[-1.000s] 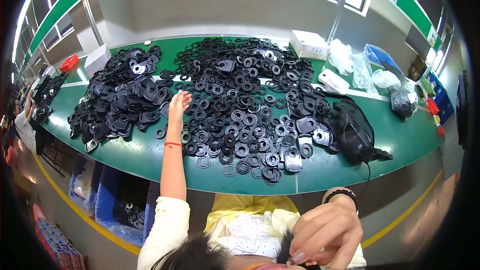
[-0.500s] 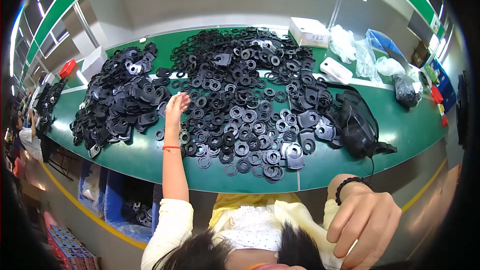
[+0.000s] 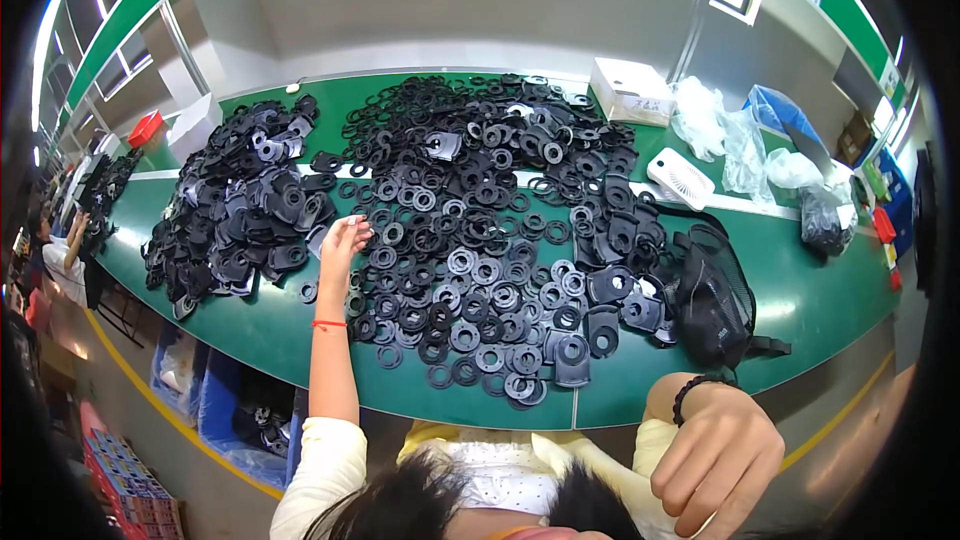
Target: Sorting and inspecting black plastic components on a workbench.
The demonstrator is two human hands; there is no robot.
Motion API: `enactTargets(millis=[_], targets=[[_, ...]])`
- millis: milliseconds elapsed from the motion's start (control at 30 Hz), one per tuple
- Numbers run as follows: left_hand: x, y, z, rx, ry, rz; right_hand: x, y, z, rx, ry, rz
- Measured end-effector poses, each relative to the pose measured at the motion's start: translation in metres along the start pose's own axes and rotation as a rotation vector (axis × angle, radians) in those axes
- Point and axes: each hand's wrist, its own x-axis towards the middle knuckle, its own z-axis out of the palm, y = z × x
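Note:
My left hand [image 3: 345,240], a red cord on its wrist, is raised over the left edge of the middle heap of black rings [image 3: 462,337]. Its fingers are loosely bent and apart, with nothing visible in them. To its left is a pile of black plates with round holes [image 3: 250,210]. My right hand [image 3: 722,455], with a dark braided bracelet, is close up beyond the table's front edge at the lower right. The fingers curl downward, and whatever they may hold is hidden. A black plate with a ring [image 3: 572,360] lies at the heap's near side.
The green table [image 3: 640,395] also bears a black mesh bag [image 3: 712,295], a white slotted plastic item [image 3: 681,178], a white box [image 3: 631,90] and clear plastic bags [image 3: 742,152]. Blue lined bins [image 3: 222,405] stand below at left. Another person [image 3: 65,265] works at far left.
The view has shifted, so the table appears slightly lower. My left hand has drawn back a little toward me along the heap's left edge. My right hand remains curled off the table.

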Motion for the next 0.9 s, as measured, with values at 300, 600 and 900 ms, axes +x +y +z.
enactTargets(millis=[300, 600, 900], targets=[[-0.011, 0.011, 0.037, -0.178, -0.085, 0.073, -0.059, 0.006, -0.042, 0.164, -0.336, 0.101], [-0.039, 0.022, 0.172, -0.121, -0.394, 0.086, -0.191, 0.126, -0.138, -1.548, 0.373, 1.6], [-0.056, -0.016, 0.167, -0.053, -0.351, 0.164, -0.225, 0.13, -0.171, -1.243, 0.376, 1.672]])
